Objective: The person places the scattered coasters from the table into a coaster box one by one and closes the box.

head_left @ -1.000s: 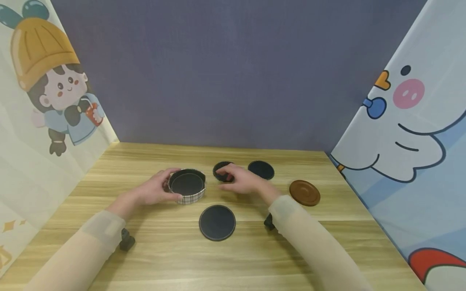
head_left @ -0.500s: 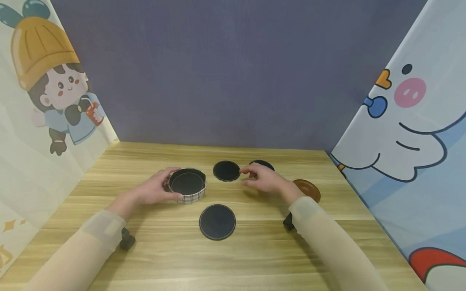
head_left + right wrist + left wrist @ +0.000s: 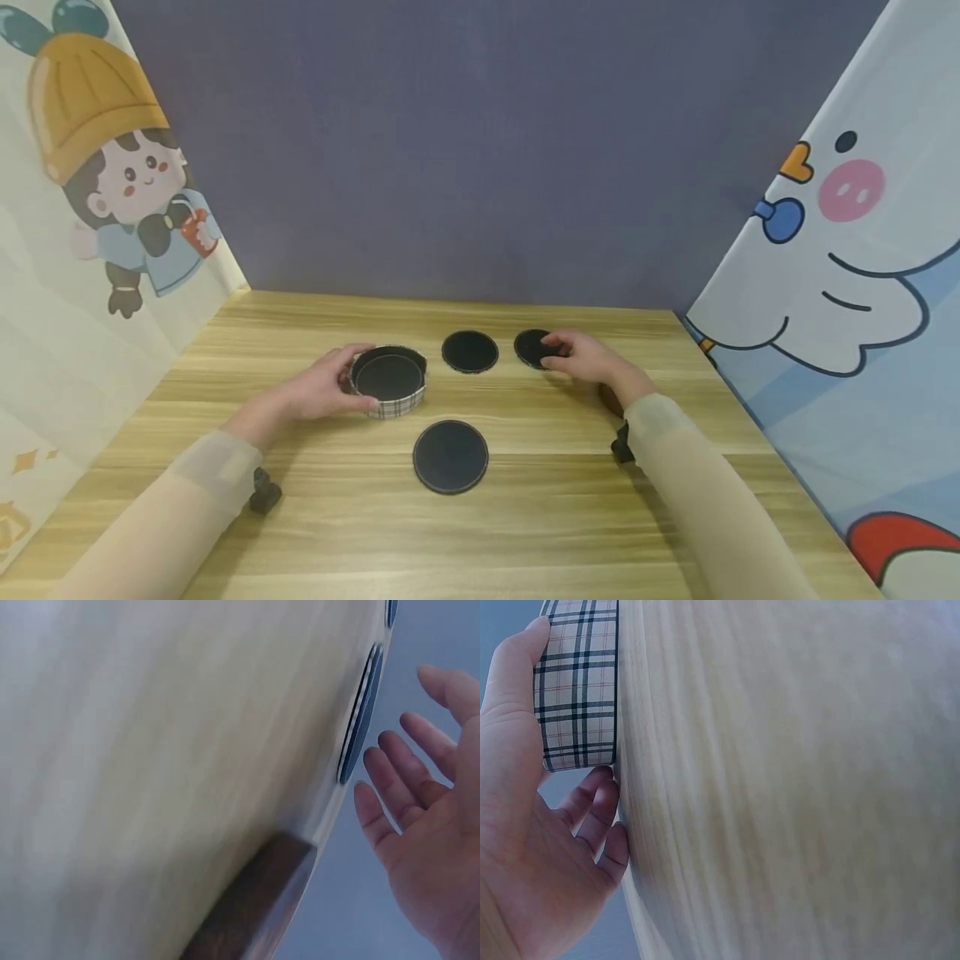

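My left hand grips a round coaster holder, thumb on its near side and fingers around the far side. It has a plaid outer wall and a black inside, and the left wrist view shows the plaid wall close up. My right hand hovers over the back-right black coaster, fingers loosely bent and holding nothing. In the right wrist view, a gap separates the fingers from a coaster. Another round black coaster lies at the back middle, and one more black coaster lies in front.
A brown round disc lies under my right wrist, mostly hidden by it. The wooden table ends at a grey-purple wall behind. Cartoon-printed panels stand along both sides.
My right hand has moved rightward from the back-middle coaster to the back-right one, uncovering the first and covering most of the brown disc. My left hand keeps its grip in place.
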A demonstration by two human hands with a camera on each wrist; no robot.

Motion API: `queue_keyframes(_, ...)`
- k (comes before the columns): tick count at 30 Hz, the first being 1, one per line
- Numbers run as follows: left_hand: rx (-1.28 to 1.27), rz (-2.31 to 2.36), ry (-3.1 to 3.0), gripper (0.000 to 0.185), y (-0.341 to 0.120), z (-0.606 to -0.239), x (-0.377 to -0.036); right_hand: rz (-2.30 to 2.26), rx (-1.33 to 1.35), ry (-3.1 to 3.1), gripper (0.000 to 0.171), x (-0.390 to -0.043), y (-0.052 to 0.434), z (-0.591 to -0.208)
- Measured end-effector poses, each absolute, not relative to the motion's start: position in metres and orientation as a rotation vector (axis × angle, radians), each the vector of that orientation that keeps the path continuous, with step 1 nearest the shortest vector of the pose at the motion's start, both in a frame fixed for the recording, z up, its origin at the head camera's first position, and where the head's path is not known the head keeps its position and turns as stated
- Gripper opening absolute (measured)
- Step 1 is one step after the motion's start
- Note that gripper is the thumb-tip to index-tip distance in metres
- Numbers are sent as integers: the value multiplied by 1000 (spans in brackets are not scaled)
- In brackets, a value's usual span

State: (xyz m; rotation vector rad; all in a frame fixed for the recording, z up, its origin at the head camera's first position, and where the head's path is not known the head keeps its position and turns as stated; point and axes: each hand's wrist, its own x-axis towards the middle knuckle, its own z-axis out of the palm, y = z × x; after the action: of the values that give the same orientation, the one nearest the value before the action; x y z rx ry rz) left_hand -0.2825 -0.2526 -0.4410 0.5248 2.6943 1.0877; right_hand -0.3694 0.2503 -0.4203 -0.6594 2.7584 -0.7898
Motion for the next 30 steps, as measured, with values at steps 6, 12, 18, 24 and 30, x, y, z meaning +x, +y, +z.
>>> queue_keyframes(6, 527, 1097, 2684, 109, -253, -443, -285, -789, -590, 2742, 58, -378, 264, -418)
queue_keyframes(12, 528, 1094, 2684, 108, -254, -443, -285, -776, -573, 2760, 58, -382, 270, -417)
queue_keyframes(18, 533, 1095, 2683, 108, -253, -443, -285, -756, -576, 2750, 66, -385, 266, -422)
queue_keyframes(24, 541, 1081, 2695, 109, -253, -442, -284, -615, -554, 2773, 84, -388, 255, -425)
queue_keyframes(30, 545, 1080, 2705, 109, -253, -442, -284, -574, -487, 2810, 95, -393, 243, -428)
